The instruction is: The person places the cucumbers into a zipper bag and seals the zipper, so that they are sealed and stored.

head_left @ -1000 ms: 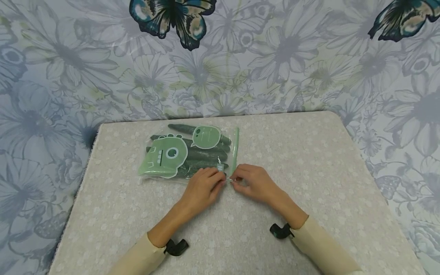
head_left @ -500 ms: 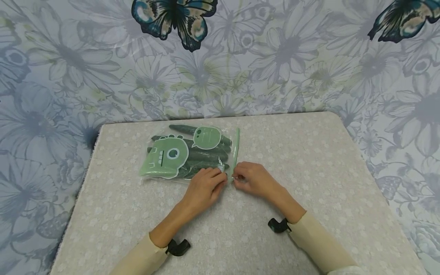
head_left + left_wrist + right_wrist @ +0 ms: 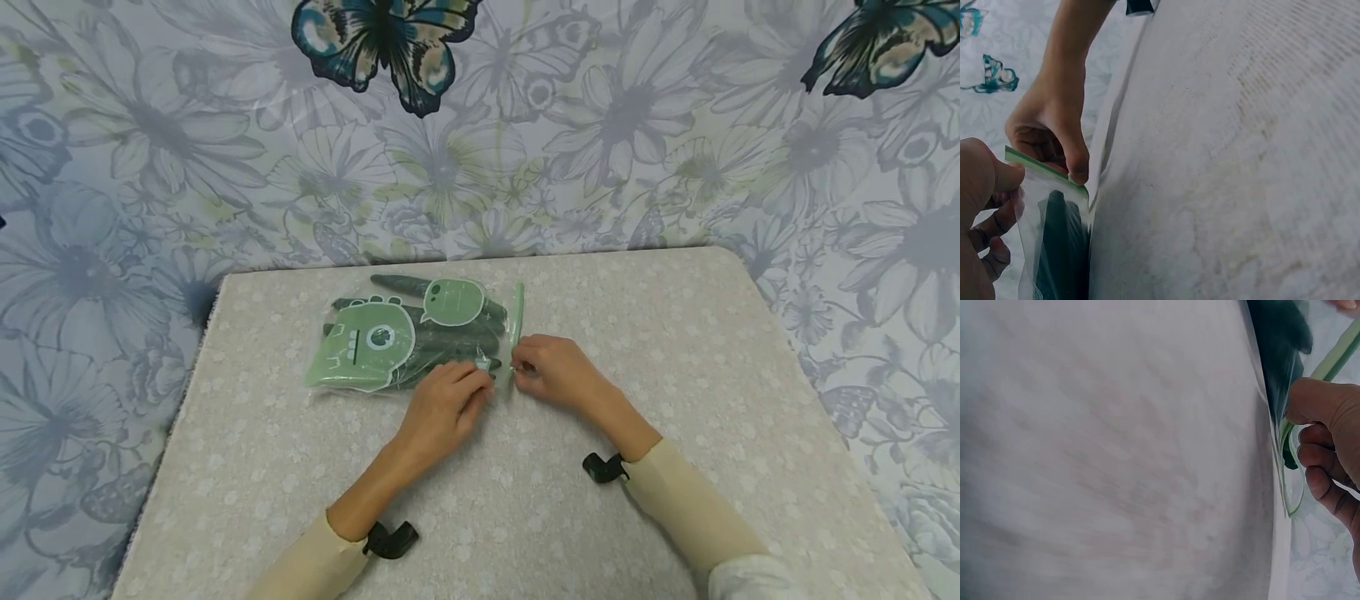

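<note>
A clear zip bag (image 3: 360, 342) with a green cartoon print lies flat on the table, several long dark green cucumbers (image 3: 457, 340) inside it. Its green closure strip (image 3: 517, 308) runs along the right end. My left hand (image 3: 444, 407) pinches the bag close to the near right corner, with its fingers partly over the plastic. On the strip's near part, the thumb and fingers of my right hand (image 3: 558, 375) pinch the edge. In the right wrist view the strip (image 3: 1338, 353) passes under the right thumb, and the bag's mouth bows into a small loop below it.
The table (image 3: 645, 333) has a pale patterned cloth. Its far edge meets a wall (image 3: 600, 167) printed with flowers and butterflies. A black wrist camera (image 3: 393, 540) sits on the left sleeve and another camera (image 3: 602, 467) on the right.
My right hand has slid a little away from me along the green strip, drawing apart from the left. My left hand has stayed nearly in place on the bag.
</note>
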A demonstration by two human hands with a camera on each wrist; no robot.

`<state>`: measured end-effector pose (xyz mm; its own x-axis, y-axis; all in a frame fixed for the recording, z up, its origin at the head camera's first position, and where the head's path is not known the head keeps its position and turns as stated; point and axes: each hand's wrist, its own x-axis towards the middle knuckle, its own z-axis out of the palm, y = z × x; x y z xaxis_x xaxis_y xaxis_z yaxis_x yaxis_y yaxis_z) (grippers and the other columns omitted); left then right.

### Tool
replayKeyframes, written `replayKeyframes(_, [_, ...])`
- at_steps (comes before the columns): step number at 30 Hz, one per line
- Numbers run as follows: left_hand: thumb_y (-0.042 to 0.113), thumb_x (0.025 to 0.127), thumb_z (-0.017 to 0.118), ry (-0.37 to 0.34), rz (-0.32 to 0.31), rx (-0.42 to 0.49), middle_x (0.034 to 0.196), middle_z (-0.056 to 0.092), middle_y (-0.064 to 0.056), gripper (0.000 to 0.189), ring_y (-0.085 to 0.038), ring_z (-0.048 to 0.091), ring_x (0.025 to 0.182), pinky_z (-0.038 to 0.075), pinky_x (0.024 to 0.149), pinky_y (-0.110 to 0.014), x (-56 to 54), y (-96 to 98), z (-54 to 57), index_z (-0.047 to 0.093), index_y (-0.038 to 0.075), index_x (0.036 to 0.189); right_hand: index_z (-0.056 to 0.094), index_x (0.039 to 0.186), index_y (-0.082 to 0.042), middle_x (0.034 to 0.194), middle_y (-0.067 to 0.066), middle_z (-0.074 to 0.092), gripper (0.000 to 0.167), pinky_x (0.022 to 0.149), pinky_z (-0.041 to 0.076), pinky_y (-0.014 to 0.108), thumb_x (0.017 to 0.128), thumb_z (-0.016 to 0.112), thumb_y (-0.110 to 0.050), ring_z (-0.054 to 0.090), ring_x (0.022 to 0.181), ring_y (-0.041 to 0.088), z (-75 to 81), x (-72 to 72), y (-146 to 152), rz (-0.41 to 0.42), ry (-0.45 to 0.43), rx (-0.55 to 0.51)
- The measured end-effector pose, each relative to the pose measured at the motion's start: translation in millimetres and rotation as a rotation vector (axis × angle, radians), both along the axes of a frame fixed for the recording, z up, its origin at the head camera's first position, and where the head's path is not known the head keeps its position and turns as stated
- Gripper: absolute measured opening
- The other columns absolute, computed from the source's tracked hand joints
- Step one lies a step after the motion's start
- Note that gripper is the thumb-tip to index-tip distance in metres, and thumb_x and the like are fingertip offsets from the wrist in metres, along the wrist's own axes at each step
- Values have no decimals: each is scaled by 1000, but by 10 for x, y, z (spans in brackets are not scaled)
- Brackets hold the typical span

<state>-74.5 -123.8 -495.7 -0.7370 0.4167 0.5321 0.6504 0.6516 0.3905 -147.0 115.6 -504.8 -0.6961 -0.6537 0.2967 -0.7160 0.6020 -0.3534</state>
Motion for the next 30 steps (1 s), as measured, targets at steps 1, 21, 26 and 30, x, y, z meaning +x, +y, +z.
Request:
replayKeyframes(1, [15,96,81,1,1,6,92,69,6,8,-14,63,79,52,71,-34,-6,1,6,75,19,97,67,84,-18,81,-4,66,16,63,49,26,88,80,-8,55,72,7,-6,-25,0,-3,4,3])
replayKeyframes(21, [17,101,77,-58,11,82,94,69,6,5,-13,59,80,52,70,-31,-84,32,159,75,18,97,63,84,-18,77,-5,61,17,59,45,30,90,78,-10,53,69,11,-22,-471,87,-21,64,61])
replayKeyframes(26, [19,104,73,-83,17,88,95,70,7,8,-13,59,81,51,70,-31,-86,27,205,77,17,98,65,86,-16,79,-2,63,14,61,47,34,91,77,-11,55,70,14,-30,-619,86,-29,35,107])
replayKeyframes(30, [18,104,73,-88,23,92,95,70,7,8,-12,59,82,51,70,-31,-77,14,220,77,17,98,64,85,-16,78,-3,61,15,61,46,34,92,77,-12,53,70,14,-18,-727,60,-28,30,149])
